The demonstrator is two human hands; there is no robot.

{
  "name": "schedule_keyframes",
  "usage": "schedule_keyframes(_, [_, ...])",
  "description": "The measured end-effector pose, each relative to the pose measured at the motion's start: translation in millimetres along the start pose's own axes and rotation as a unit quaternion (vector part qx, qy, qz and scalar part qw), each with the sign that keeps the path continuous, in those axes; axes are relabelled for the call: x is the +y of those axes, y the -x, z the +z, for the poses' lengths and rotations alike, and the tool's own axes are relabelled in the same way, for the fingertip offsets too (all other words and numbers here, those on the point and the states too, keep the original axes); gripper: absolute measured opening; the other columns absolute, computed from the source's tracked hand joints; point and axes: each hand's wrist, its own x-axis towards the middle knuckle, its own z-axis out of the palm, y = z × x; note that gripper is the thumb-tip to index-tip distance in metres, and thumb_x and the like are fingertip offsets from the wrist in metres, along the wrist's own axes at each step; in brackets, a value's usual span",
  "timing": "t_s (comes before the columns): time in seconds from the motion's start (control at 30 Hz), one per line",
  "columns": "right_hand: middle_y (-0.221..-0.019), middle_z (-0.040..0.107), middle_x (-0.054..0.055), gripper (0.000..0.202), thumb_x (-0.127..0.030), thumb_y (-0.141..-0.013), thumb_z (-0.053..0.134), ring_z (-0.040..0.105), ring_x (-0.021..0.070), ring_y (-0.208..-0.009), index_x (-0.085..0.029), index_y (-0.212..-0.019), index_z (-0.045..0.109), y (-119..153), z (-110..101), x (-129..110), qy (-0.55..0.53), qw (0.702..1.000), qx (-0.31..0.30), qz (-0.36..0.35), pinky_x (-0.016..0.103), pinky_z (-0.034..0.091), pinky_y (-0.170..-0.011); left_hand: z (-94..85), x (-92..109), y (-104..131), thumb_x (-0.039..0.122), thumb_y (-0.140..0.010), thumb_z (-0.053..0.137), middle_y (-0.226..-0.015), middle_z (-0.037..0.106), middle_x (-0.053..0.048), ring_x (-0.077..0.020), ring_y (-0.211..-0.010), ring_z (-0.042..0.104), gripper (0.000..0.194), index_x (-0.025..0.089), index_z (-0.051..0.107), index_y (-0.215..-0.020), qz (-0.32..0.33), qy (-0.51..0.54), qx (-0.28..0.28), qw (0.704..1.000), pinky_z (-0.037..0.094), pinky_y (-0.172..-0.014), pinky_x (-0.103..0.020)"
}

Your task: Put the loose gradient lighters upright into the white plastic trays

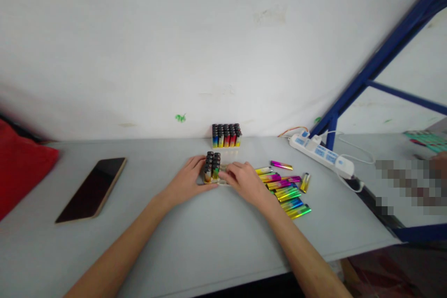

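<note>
Seemingly for steadiness, the left hand [187, 178] clasped the tray [222, 183] of upright lighters [212, 167] from nine o'clock; the right hand [246, 181], its grip unclear, bent in from three. Loose lighters [288, 193] lay handily at four.

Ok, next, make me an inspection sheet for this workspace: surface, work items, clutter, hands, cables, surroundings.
Surface: grey table, things spread across it.
Work items: partly filled tray with upright lighters at its left end; loose lighters lying to its right; a block of upright lighters near the wall.
Clutter: dark-screened device and red item on the left.
Hands: left hand at the tray's left side; right hand at its right; its exact grip is unclear.
Cables: white power strip with several leads, right.
Surroundings: scuffed white wall, blue frame.
</note>
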Motion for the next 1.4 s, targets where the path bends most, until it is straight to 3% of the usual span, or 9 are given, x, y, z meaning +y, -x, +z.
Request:
schedule_keyframes(0.2, [-0.133, 0.079, 0.022, 0.027, -0.023, -0.118, 0.059, 0.067, 0.0375, -0.126, -0.017, -0.131, 0.082, 26.6, -24.2, 82.7, 0.101, 0.960, 0.188, 0.182, 0.048, 0.050, -0.107, 2.1, -1.2, -1.1, 0.074, -0.090, 0.091, -0.159, 0.074, -0.019, -0.0453, -0.150, 0.069, 0.077, 0.024, 0.074, -0.147, 0.000, -0.009, 0.002, 1.000, 0.056, -0.133, -0.065])
schedule_keyframes(0.33, [-0.140, 0.080, 0.023, 0.031, -0.019, -0.110, 0.067, 0.071, 0.0379, -0.125, -0.017, -0.135, 0.085, 46.0, -32.3, 123.1, 0.123, 0.950, 0.117, 0.262, 0.048, 0.054, -0.106, 3.3, -1.5, -0.8, 0.074, -0.089, 0.092, -0.161, 0.073, -0.020, -0.0461, -0.152, 0.067, 0.078, 0.025, 0.075, -0.147, -0.005, -0.005, 0.007, 1.000, 0.055, -0.133, -0.067])
schedule_keyframes(0.53, [-0.111, 0.086, 0.017, 0.013, -0.021, -0.104, 0.075, 0.080, 0.0309, -0.109, -0.017, -0.109, 0.087, 47.5, -38.3, 138.8, 0.068, 0.949, 0.060, 0.302, 0.041, 0.058, -0.103, -0.6, 3.2, -1.1, 0.078, -0.088, 0.090, -0.160, 0.074, -0.018, -0.0447, -0.152, 0.068, 0.079, 0.024, 0.077, -0.144, -0.020, 0.004, -0.001, 1.000, 0.053, -0.136, -0.062])
schedule_keyframes(0.7, [-0.101, 0.085, 0.014, 0.016, -0.036, -0.104, 0.073, 0.081, 0.0315, -0.099, -0.021, -0.099, 0.077, 39.6, -42.3, 129.2, -0.051, 0.928, 0.242, 0.279, 0.046, 0.062, -0.099, -0.6, 2.9, -1.6, 0.077, -0.087, 0.091, -0.159, 0.075, -0.018, -0.0449, -0.150, 0.069, 0.078, 0.024, 0.077, -0.144, -0.017, 0.010, 0.003, 1.000, 0.053, -0.135, -0.063])
schedule_keyframes(0.8, [-0.096, 0.082, 0.008, 0.039, -0.062, -0.108, 0.070, 0.082, 0.0275, -0.090, -0.023, -0.110, 0.072, 33.5, -40.0, 106.9, -0.204, 0.877, 0.394, 0.184, 0.044, 0.066, -0.090, 0.3, 2.3, -1.9, 0.076, -0.088, 0.091, -0.161, 0.074, -0.019, -0.0447, -0.152, 0.068, 0.079, 0.023, 0.077, -0.145, -0.017, 0.008, 0.002, 1.000, 0.053, -0.135, -0.063])
schedule_keyframes(0.87, [-0.090, 0.078, 0.002, 0.048, -0.073, -0.108, 0.068, 0.078, 0.0214, -0.074, -0.025, -0.113, 0.066, 27.9, -34.0, 85.9, -0.310, 0.840, 0.420, 0.146, 0.035, 0.065, -0.072, 0.8, 2.0, -2.3, 0.077, -0.087, 0.092, -0.160, 0.074, -0.019, -0.0447, -0.152, 0.068, 0.080, 0.023, 0.077, -0.145, -0.017, 0.004, 0.002, 1.000, 0.054, -0.134, -0.062])
schedule_keyframes(1.0, [-0.086, 0.073, -0.004, 0.054, -0.081, -0.106, 0.066, 0.049, 0.0095, -0.042, -0.028, -0.113, 0.058, 17.3, -14.4, 44.9, -0.441, 0.832, 0.300, 0.150, 0.024, 0.035, -0.039, 1.4, 1.8, -3.2, 0.079, -0.086, 0.092, -0.159, 0.075, -0.020, -0.0457, -0.151, 0.068, 0.082, 0.023, 0.078, -0.144, -0.016, -0.003, 0.003, 1.000, 0.054, -0.134, -0.061])
schedule_keyframes(1.27, [-0.068, 0.063, -0.003, 0.048, -0.071, -0.110, 0.058, 0.059, 0.0185, -0.065, -0.027, -0.091, 0.061, 15.0, 7.7, 6.0, -0.320, 0.928, 0.132, 0.135, 0.030, 0.043, -0.066, 2.0, 1.2, -2.2, 0.078, -0.087, 0.093, -0.158, 0.075, -0.019, -0.0454, -0.151, 0.068, 0.083, 0.023, 0.077, -0.148, -0.005, -0.002, 0.003, 1.000, 0.054, -0.134, -0.062])
schedule_keyframes(1.4, [-0.070, 0.058, -0.004, 0.051, -0.073, -0.112, 0.047, 0.055, 0.0190, -0.066, -0.029, -0.088, 0.054, 15.6, 11.2, -1.5, -0.307, 0.933, 0.120, 0.142, 0.030, 0.039, -0.067, 1.6, 2.3, -1.8, 0.076, -0.089, 0.092, -0.160, 0.074, -0.019, -0.0450, -0.151, 0.068, 0.081, 0.024, 0.076, -0.149, -0.004, 0.000, 0.003, 1.000, 0.054, -0.135, -0.062])
